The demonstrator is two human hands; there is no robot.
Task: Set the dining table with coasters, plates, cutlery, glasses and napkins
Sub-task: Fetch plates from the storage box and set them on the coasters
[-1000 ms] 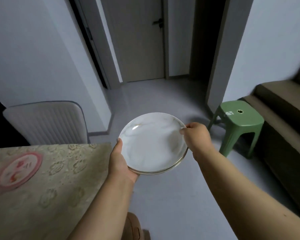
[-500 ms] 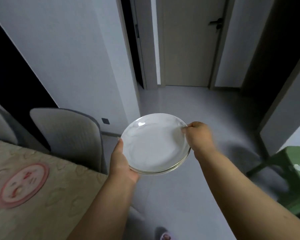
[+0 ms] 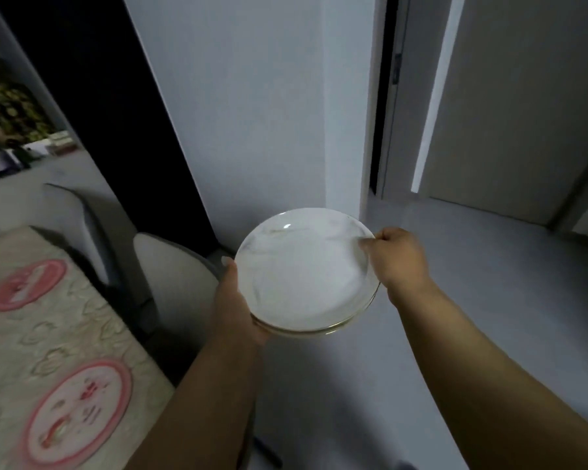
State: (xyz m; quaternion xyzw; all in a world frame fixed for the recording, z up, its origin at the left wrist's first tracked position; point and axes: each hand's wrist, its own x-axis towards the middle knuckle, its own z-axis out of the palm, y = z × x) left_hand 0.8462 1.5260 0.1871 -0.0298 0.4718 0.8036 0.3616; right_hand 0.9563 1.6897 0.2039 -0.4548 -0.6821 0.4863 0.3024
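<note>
We hold a small stack of round white marbled plates with gold rims [image 3: 302, 273] in the air over the grey floor [image 3: 455, 300], just off the dining table's right edge. Our left hand [image 3: 235, 300] cups the stack's left rim from beneath; our right hand [image 3: 396, 259] is closed, pinching the right rim. Two round pink coasters [image 3: 78, 410] lie near that edge on the beige patterned tablecloth [image 3: 48, 334].

The stack of plates [image 3: 302, 269] shows only thin rims under the top one, so a count can't be made. The near coaster [image 3: 78, 413] is smeared by blur, its print unreadable. The table [image 3: 17, 337] is cut off at the left edge.
</note>
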